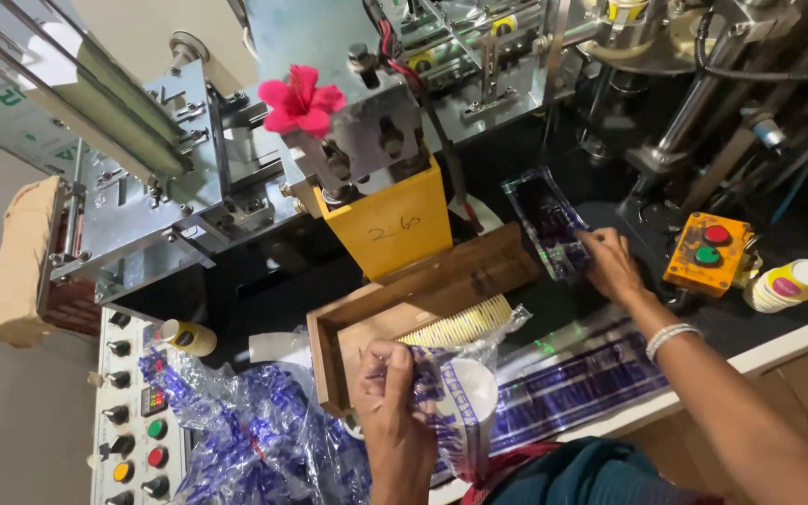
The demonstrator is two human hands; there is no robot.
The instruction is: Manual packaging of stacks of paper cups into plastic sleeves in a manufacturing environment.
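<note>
A: What's hard to see?

B: The left hand (387, 397) is closed on a plastic sleeve (455, 397), hiding the cups' (455, 325) near end. The right hand (613, 265) grips one wrapper (546, 223); its fingers are partly hidden.

A: Counts?

B: One ribbed cup stack, lying in one wooden tray (423, 290). A button box (709, 252) shows two buttons.

A bright pink flower (300, 101) at eleven o'clock tops grey metal; a yellow box (395, 223) below; blue-printed clear plastic wrap (264, 435) at seven; an orange switch box (708, 252) with red and green buttons at three.
</note>
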